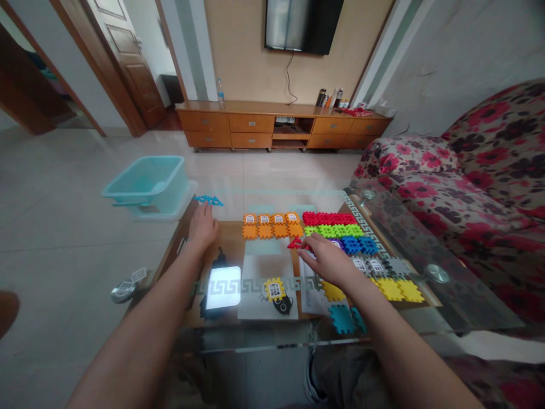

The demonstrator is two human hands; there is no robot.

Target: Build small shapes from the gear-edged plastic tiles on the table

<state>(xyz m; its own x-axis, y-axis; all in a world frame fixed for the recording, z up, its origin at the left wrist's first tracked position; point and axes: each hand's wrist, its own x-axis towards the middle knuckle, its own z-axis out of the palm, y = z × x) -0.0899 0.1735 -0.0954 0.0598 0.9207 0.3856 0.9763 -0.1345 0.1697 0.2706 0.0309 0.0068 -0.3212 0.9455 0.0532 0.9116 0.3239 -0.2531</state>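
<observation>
My right hand [327,260] reaches over a glass-topped table [434,272], its fingertips pinching a small red interlocking plastic block [296,243]. My left hand [203,224] rests flat at the far table edge, holding nothing, close to a loose light-blue block [208,200]. Rows of orange [272,227], red [327,218], green [338,230], blue [351,245], grey [374,265] and yellow blocks [395,289] lie beyond and beside my right hand. A yellow block with a printed window [275,289] lies on a pale sheet [268,309], and a teal block [342,318] lies near the front.
A turquoise plastic tub [147,184] stands on the floor left of the table. A floral sofa [481,187] lines the right side. A wooden TV cabinet [281,126] stands against the far wall. Bright glare [223,287] marks the glass.
</observation>
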